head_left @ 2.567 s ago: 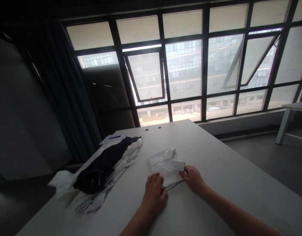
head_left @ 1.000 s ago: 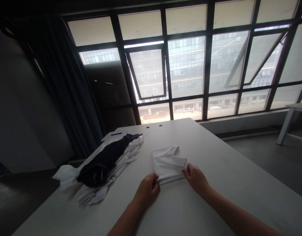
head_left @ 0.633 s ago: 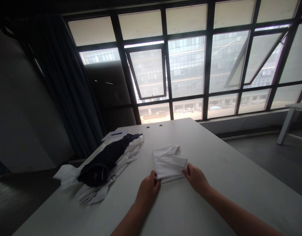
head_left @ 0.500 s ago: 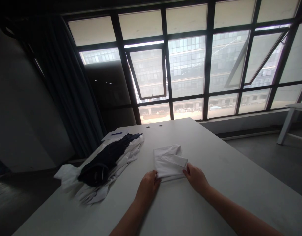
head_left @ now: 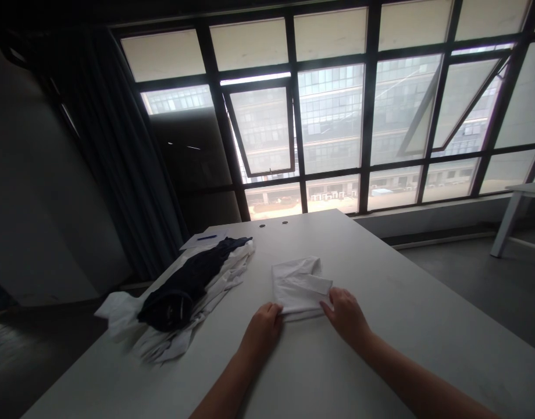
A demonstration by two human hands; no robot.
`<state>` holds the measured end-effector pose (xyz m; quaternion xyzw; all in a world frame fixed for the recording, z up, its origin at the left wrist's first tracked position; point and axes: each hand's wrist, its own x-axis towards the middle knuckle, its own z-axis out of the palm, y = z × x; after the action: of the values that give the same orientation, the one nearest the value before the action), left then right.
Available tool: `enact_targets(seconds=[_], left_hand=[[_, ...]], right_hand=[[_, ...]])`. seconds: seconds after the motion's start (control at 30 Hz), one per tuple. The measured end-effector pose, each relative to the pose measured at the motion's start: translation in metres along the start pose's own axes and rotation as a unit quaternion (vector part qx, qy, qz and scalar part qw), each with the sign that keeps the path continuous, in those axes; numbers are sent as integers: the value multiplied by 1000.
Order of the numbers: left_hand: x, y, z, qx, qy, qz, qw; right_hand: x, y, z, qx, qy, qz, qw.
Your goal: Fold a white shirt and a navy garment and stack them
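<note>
Wht table bearing clothes | dk/wht clothes pile lying L, apart | folded wht garment lying flat on table, betw hands | L hand touching nr-L corner, grip can't tell | R hand pinching R edge | prob needing gentle, even tension both sides, aligning layers at nr edge w/o bunching
</note>
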<state>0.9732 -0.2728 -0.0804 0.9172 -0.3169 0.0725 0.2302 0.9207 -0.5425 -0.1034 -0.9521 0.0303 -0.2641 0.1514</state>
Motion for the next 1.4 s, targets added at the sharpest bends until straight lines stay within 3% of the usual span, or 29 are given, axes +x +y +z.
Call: enact_targets(seconds=[0.17,0.23,0.5,0.83,1.0,1.17,1.27,1.4], left_hand=[[1,11,7,-1,22,21,1000],[1,14,10,-1,30,22,999],[5,19,12,-5,14,-29,999],[1,12,8,-27,19,-5,999],[0,9,7,-27,16,5,999],[2,9,8,-44,23,-5,999],[2,10,9,-26,25,-18,999],[0,12,11,17,33,11,999]], right_hand=[[-4,-27,-3,34,-2,-149,988],[-4,-33,1,50,-20,-175,983],[-1,-38,11,28,-82,-201,976],[17,-79,35,43,-128,-203,970],[15,-75,36,91,-137,-201,966],[17,-78,36,73,-142,-177,971],[17,-84,38,59,-144,-152,976],[15,-82,35,70,-148,-151,975]])
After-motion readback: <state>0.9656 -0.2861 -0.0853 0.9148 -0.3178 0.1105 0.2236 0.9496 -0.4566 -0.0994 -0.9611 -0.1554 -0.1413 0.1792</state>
